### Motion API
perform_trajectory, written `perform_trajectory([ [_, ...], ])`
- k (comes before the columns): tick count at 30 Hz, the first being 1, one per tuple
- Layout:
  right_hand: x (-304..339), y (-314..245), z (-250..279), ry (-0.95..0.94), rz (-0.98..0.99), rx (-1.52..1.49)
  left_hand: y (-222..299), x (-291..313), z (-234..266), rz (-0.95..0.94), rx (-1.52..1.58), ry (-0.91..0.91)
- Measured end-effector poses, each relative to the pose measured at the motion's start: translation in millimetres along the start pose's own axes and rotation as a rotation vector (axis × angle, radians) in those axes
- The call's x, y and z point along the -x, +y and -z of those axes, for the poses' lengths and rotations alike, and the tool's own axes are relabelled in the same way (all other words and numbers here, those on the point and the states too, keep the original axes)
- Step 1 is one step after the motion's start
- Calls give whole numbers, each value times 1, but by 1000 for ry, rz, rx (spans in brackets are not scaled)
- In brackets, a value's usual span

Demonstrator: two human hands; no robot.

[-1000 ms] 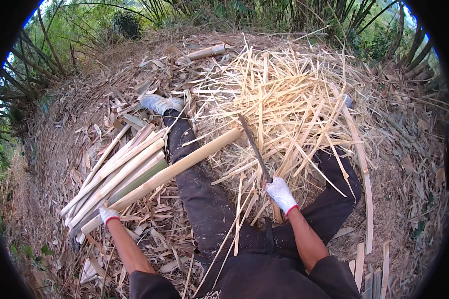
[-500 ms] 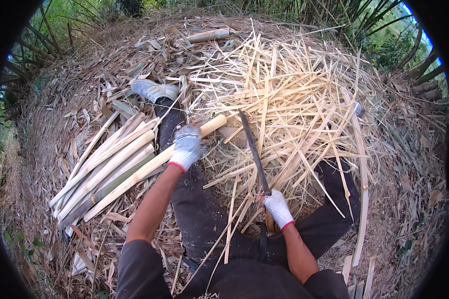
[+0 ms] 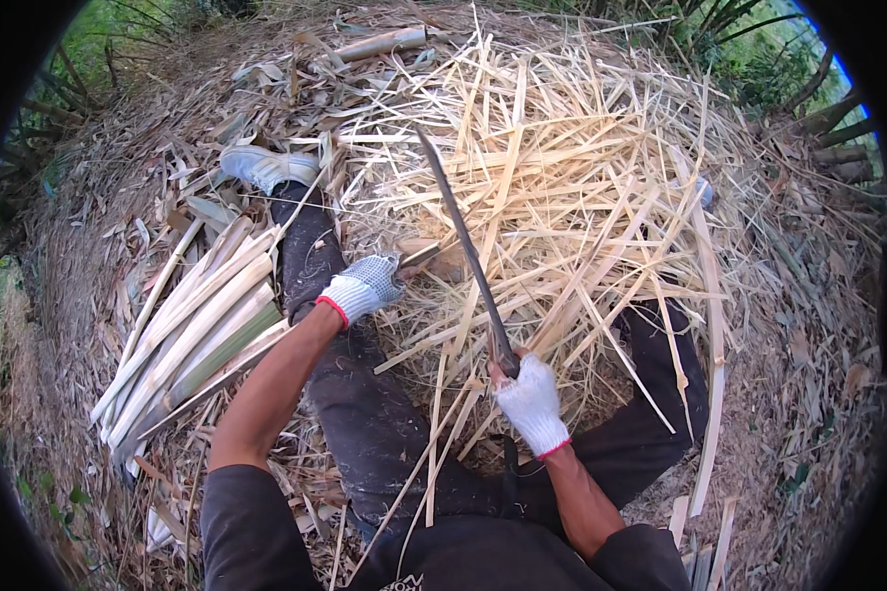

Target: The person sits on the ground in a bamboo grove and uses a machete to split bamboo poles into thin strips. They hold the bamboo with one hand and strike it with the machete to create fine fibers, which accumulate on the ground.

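In a white glove with a red cuff, my left hand (image 3: 363,288) is closed around a split bamboo slat (image 3: 422,255). The slat's short far end pokes out past the fingers, its narrow or darker side showing; behind the hand it runs down-left toward other slats. My right hand (image 3: 532,406), gloved likewise, grips a long dark knife (image 3: 470,254) at its lower end. The blade slants up and leftward, its tip beyond the slat's far end. From this view I cannot tell whether blade and slat touch. The glove hides most of the knife's handle.
Several split bamboo slats (image 3: 192,340) lie fanned beside my left leg (image 3: 365,414). A large tangled heap of thin pale bamboo strips (image 3: 572,197) covers the ground between and beyond my legs. A bamboo section (image 3: 384,43) lies farther off among dry leaves.
The knife has come up, its tip shifting far and left. The slat in my left hand has turned from its pale face to a darker, narrower side. The view has shifted slightly.
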State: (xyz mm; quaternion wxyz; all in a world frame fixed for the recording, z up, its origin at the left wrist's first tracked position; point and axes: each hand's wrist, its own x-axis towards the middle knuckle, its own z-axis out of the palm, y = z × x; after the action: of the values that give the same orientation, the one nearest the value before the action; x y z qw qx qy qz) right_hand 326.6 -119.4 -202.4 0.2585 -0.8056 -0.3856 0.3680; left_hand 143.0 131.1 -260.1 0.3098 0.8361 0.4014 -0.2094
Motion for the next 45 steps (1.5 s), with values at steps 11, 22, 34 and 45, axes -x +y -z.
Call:
perform_trajectory([
  [11, -41, 1, -28, -141, -26, 146, 8, 2, 1, 35, -203, -5],
  [22, -45, -6, -30, -33, 110, -14, 10, 1, -5, 78, -222, 15],
  [34, -47, -31, -20, 1, 113, -89, 14, 2, 3, 87, -242, -21],
  [45, -45, -27, -16, 38, 168, -25, 22, 4, 12, 106, -215, -26],
])
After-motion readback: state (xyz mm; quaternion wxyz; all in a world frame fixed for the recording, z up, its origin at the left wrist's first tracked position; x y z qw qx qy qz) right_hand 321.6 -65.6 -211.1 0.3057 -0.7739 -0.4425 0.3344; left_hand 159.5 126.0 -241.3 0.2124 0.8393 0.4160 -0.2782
